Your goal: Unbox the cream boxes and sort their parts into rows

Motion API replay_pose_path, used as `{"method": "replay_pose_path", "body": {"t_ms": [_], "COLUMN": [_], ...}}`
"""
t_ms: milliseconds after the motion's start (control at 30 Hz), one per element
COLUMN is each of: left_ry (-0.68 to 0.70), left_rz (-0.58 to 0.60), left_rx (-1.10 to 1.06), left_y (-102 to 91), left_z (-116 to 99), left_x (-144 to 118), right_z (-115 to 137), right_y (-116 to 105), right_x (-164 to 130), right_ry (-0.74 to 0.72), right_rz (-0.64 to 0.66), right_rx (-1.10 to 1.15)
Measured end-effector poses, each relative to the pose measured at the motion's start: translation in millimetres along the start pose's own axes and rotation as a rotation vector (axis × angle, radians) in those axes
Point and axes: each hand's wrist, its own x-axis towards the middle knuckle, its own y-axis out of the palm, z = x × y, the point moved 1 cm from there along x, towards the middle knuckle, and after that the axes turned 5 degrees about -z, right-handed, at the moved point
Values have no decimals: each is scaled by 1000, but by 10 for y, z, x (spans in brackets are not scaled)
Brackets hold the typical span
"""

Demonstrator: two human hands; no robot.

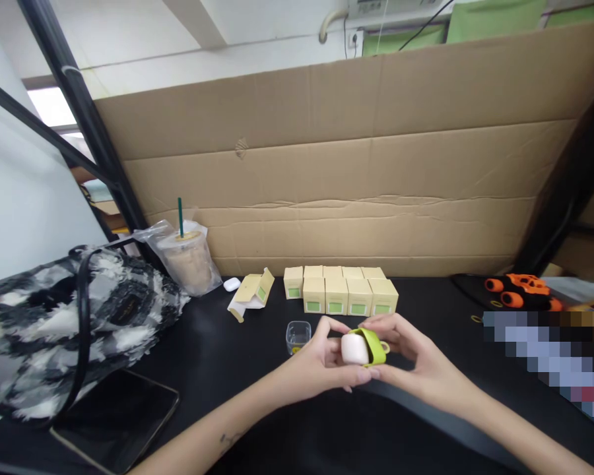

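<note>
Above the black tabletop, my left hand [329, 356] pinches a pale pink, rounded earbud case [355, 349]. A lime-green earbud case cover [375, 346] with a loop on its side sits partly over that case, and my right hand [410, 349] has its fingers closed on the cover. Both thumbs meet along the lower edge. Just beyond my left hand stands a small clear plastic box [297, 336] with something yellow at its bottom. How far the case reaches inside the cover is hidden.
Two rows of small cream boxes [349, 293] stand at the back. An opened box [252, 293] and a white earbud case [231, 284] lie left of them. A bagged drink [185, 257], fluffy handbag [123, 310] and dark tablet [119, 419] occupy the left; an orange toy car [522, 290], the right.
</note>
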Motion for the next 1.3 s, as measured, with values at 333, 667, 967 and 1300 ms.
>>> {"method": "replay_pose_path", "body": {"t_ms": [333,667,967,1300], "left_ry": [26,441,430,470], "left_rz": [-79,-226,-236,-312], "left_rx": [40,1475,1489,1362], "left_y": [-95,-206,-220,-114], "left_z": [-26,-127,-43,-139], "left_x": [-82,278,287,123], "right_z": [-120,-85,-135,-54], "right_y": [-63,-190,-92,-105], "right_x": [42,105,24,-1], "right_ry": [103,94,147,95], "right_rz": [-175,-348,-259,-190], "right_rx": [175,185,158,-121]}}
